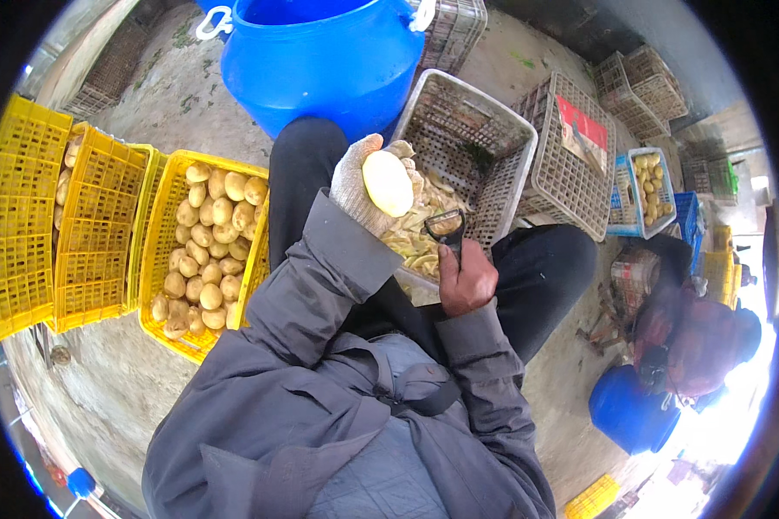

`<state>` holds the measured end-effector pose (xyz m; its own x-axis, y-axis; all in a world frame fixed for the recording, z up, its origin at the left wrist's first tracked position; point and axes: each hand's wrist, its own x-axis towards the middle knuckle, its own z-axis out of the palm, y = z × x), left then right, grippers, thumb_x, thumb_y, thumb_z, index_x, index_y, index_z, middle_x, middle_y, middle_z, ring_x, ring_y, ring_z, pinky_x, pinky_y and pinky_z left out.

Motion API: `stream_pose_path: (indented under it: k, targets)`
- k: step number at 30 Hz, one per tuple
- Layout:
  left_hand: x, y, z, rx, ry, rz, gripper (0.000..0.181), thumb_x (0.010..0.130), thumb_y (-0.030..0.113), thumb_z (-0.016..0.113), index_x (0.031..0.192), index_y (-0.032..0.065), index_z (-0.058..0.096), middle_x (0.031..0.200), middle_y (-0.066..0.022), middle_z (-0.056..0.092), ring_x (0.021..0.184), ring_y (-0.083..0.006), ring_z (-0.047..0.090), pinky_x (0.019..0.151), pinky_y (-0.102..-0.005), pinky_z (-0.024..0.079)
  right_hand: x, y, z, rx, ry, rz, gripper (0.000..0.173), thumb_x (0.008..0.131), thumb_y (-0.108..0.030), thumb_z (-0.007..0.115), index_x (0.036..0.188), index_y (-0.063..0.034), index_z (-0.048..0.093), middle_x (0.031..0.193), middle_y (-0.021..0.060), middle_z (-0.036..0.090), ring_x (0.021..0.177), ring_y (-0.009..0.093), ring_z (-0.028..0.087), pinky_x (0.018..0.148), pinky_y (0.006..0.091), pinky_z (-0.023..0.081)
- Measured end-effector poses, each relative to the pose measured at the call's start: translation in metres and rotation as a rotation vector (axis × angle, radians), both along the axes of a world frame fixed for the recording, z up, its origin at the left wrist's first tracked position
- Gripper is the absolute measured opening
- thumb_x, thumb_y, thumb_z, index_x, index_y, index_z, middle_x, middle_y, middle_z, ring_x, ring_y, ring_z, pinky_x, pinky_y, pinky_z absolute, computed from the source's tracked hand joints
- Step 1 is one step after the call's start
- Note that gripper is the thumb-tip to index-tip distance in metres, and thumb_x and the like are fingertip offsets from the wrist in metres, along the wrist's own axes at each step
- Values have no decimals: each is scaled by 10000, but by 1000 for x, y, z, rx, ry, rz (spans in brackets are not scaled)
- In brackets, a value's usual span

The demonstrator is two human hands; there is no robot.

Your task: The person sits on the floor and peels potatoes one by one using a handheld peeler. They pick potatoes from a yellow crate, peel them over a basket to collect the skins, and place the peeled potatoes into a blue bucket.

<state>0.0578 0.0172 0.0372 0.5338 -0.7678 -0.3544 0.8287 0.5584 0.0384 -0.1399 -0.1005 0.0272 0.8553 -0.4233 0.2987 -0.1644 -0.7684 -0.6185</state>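
A peeled, pale yellow potato (pixel 388 184) rests in my left hand (pixel 358 185), which wears a knitted glove and curls its fingers around it. My bare right hand (pixel 469 277) grips the black handle of a Y-shaped peeler (pixel 446 227), its head raised to the right of the potato and apart from it. Below both hands, potato peelings (pixel 415 243) lie in a grey plastic crate (pixel 526 139) between my knees. To my left stands a yellow plastic crate (pixel 152 259) full of unpeeled potatoes (pixel 211 246).
A large blue plastic barrel (pixel 324 71) stands ahead. More yellow crates (pixel 97 227) are at the left. On an upturned grey crate (pixel 561 194) at the right lies a knife (pixel 584 143). Farther right are a light blue crate of potatoes (pixel 649 188) and another person (pixel 694 337) beside a blue barrel (pixel 630 409).
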Motion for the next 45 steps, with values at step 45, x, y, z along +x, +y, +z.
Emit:
stream_pose_path:
  k: [45]
  targets:
    - [-30, -11, -4, 276, -185, 56, 440, 1052, 384, 570, 1264, -1, 586, 1118, -201, 707, 995, -366, 716, 913, -550, 594, -3, 10, 12, 342, -150, -20, 288, 1028, -285, 664, 1065, 0, 643, 823, 203, 648, 722, 377, 663, 669, 436, 518]
